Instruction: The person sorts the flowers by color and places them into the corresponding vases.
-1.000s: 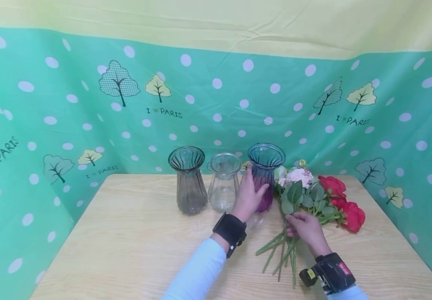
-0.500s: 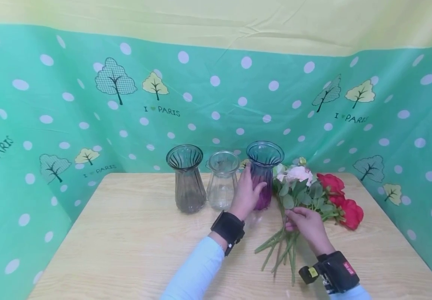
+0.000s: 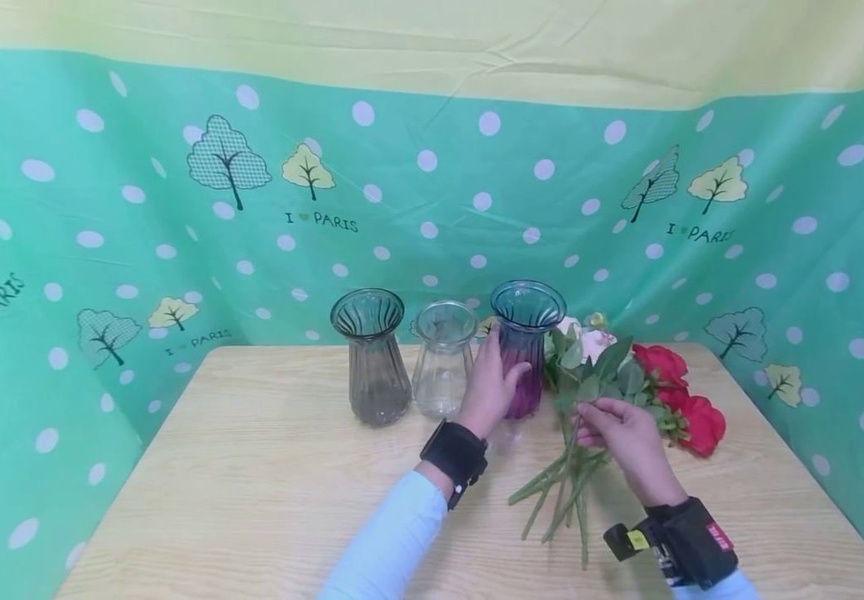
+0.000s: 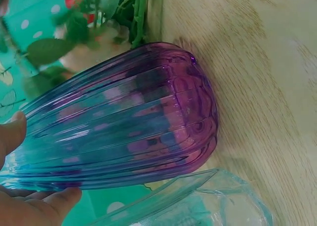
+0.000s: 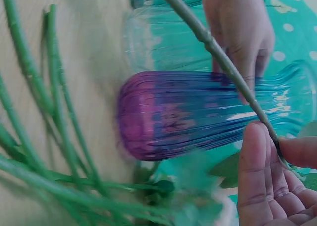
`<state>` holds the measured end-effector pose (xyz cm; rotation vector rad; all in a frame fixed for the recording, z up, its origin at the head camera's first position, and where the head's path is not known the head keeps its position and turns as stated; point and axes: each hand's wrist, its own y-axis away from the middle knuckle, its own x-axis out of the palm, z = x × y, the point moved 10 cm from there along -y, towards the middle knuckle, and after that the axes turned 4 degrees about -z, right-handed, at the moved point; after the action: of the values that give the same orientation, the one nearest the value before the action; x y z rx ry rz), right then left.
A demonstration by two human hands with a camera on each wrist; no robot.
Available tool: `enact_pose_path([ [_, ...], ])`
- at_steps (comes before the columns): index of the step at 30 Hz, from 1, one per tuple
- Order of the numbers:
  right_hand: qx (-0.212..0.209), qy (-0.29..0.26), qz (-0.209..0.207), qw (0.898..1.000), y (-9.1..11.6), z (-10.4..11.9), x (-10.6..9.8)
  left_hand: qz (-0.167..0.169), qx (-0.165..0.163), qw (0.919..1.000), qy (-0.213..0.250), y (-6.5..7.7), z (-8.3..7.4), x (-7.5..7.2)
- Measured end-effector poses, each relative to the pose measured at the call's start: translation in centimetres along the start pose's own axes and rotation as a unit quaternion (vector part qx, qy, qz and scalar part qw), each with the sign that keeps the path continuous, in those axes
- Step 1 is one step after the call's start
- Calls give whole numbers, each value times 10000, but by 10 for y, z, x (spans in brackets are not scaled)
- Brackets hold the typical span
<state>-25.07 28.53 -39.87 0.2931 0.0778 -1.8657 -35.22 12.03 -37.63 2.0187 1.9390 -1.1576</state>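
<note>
Within the last second, we see the right hand (image 3: 630, 437) rise slightly, drawing one stem (image 5: 215, 48) up from the bunch of flowers (image 3: 631, 377), apparently parting it. Its grip pinches tightly, at four o'clock from the purple-blue vase (image 3: 531, 350), which the left hand (image 3: 487, 383) clasps at one o'clock on the worktop (image 3: 289, 475).

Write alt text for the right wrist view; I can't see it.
The right hand pinches a thin stem before a ribbed blue-and-purple glass vase, which the left hand grips near its neck. More green stems lie across the wooden table on the picture's left.
</note>
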Motion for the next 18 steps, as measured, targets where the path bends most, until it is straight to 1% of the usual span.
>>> enact_pose_path([
  [2, -119, -76, -55, 9999, 1, 8, -3, 12, -22, 10000, 54, 0, 1, 0],
  [4, -201, -261, -140, 9994, 2, 15, -7, -5, -48, 9999, 115, 1, 1, 0],
  [6, -277, -590, -227, 9976, 3, 22, -11, -31, -59, 9999, 155, 1, 1, -1],
  [8, -375, -1023, -304, 9936, 3, 29, -16, -55, -71, 9999, 143, 1, 2, -2],
  [12, -634, -1832, -461, 9799, 1, 44, -25, -74, -65, 9999, 66, 0, 2, -2],
  [14, -719, -2072, -592, 9739, -1, 52, -31, -57, -74, 9999, 49, 0, 2, -1],
  [18, -707, -2665, -891, 9571, -8, 63, -42, -43, -84, 9999, 50, -1, 1, -1],
])
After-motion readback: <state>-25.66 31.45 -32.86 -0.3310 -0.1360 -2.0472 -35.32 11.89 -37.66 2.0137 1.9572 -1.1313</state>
